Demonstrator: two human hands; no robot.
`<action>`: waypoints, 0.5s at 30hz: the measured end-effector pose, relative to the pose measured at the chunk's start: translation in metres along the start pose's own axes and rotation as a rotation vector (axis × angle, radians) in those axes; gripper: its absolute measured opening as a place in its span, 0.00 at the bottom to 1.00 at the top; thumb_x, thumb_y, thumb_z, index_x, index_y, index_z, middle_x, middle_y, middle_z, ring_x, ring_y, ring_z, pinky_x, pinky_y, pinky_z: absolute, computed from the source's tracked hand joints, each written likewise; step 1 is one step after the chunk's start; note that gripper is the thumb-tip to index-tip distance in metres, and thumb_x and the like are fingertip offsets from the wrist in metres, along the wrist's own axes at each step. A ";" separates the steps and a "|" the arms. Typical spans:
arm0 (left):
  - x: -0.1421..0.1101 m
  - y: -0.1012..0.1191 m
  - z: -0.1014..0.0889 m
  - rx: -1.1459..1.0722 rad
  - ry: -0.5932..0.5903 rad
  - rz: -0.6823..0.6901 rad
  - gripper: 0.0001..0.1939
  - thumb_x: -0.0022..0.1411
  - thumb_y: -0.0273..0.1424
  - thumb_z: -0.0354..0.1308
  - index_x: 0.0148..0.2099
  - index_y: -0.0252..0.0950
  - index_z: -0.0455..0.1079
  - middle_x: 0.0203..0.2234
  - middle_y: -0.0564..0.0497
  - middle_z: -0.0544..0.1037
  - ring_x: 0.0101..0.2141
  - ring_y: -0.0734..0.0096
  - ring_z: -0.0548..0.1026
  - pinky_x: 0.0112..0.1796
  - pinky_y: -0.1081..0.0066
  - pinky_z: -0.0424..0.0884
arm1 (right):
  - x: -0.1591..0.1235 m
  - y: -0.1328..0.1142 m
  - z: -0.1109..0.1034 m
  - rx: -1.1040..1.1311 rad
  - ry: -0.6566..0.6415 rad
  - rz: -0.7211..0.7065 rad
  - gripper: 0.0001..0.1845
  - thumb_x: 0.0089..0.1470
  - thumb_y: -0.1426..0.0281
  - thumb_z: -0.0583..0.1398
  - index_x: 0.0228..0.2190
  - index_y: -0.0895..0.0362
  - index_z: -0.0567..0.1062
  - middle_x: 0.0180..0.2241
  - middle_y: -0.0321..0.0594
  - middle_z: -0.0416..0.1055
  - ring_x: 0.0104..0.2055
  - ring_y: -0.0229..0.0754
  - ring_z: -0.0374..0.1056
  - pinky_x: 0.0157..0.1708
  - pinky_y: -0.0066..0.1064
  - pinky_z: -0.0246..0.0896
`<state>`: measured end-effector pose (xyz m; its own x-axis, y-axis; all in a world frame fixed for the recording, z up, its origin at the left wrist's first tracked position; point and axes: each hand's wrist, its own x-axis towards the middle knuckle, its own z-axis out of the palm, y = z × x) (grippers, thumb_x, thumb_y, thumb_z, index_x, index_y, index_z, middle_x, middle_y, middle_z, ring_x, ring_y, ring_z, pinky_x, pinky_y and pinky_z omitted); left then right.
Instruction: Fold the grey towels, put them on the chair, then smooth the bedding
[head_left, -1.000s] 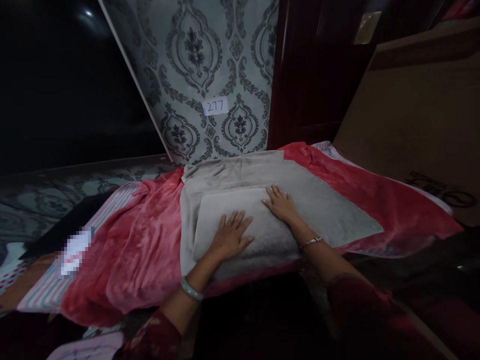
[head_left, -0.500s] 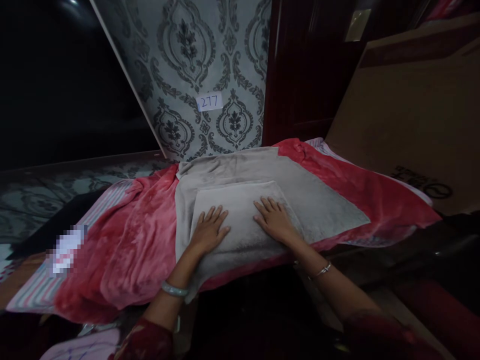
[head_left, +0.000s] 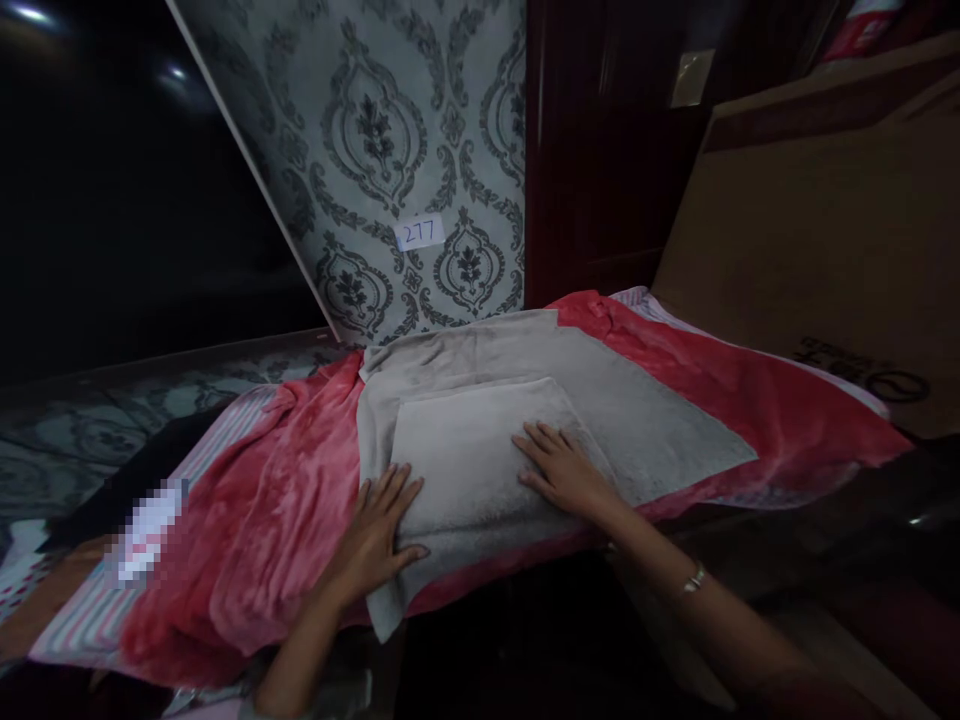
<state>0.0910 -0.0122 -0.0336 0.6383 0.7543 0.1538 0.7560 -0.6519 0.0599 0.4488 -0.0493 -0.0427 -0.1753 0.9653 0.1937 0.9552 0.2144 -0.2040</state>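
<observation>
A folded light-grey plush cloth (head_left: 465,440) lies flat on a larger grey cloth (head_left: 637,405) of the same soft look. My left hand (head_left: 375,535) is at the near left edge of the folded cloth, fingers spread and pointing away from me. On the right part of the folded cloth rests my right hand (head_left: 566,470), palm down with the fingers apart. Neither hand grips anything. Beneath the grey cloth spreads a red plush blanket (head_left: 300,530), rumpled on the left. One corner of the grey cloth hangs over the near edge.
A striped cloth (head_left: 82,615) shows under the blanket. A big dark screen (head_left: 135,200) stands at the back left, and a large cardboard box (head_left: 817,220) at the right. On the patterned wall behind is a paper label (head_left: 420,232) reading 277.
My left hand has slid left and toward me, to the folded cloth's near left edge. My right hand stays on the cloth, slightly nearer. The view has tilted up a little.
</observation>
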 end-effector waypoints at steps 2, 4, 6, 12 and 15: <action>-0.006 -0.002 0.002 -0.002 0.047 0.029 0.40 0.61 0.44 0.61 0.71 0.45 0.53 0.69 0.43 0.55 0.68 0.50 0.52 0.63 0.44 0.57 | -0.018 0.008 0.000 0.005 0.008 -0.102 0.35 0.62 0.53 0.55 0.67 0.48 0.58 0.70 0.44 0.47 0.71 0.54 0.41 0.67 0.55 0.39; -0.005 -0.005 0.004 -0.020 0.089 0.060 0.34 0.64 0.40 0.57 0.70 0.42 0.56 0.68 0.44 0.58 0.67 0.54 0.55 0.62 0.51 0.61 | -0.035 0.018 0.001 -0.001 0.023 -0.138 0.39 0.59 0.56 0.59 0.68 0.47 0.55 0.70 0.43 0.46 0.72 0.55 0.41 0.67 0.57 0.37; -0.002 -0.008 0.005 -0.026 0.100 0.077 0.33 0.63 0.32 0.55 0.69 0.41 0.58 0.68 0.45 0.59 0.67 0.56 0.58 0.62 0.54 0.63 | -0.048 0.031 0.004 -0.007 0.042 -0.117 0.42 0.55 0.62 0.60 0.68 0.49 0.54 0.70 0.45 0.45 0.72 0.55 0.41 0.66 0.58 0.38; 0.009 -0.020 0.003 -0.024 0.096 0.046 0.41 0.49 0.20 0.52 0.67 0.41 0.62 0.64 0.47 0.66 0.63 0.58 0.65 0.60 0.55 0.66 | -0.059 0.070 0.012 0.094 0.256 -0.139 0.37 0.50 0.75 0.54 0.63 0.54 0.64 0.64 0.45 0.61 0.67 0.47 0.53 0.64 0.48 0.52; 0.013 -0.031 0.001 -0.088 0.138 0.061 0.34 0.53 0.26 0.55 0.64 0.41 0.66 0.61 0.46 0.70 0.61 0.59 0.68 0.60 0.57 0.66 | -0.055 0.085 0.015 0.167 0.356 -0.109 0.38 0.48 0.74 0.53 0.62 0.55 0.65 0.60 0.46 0.66 0.63 0.49 0.60 0.63 0.48 0.56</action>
<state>0.0761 0.0172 -0.0349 0.6522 0.6988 0.2938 0.6967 -0.7053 0.1311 0.5356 -0.0818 -0.0847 -0.1513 0.8299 0.5371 0.8786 0.3618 -0.3116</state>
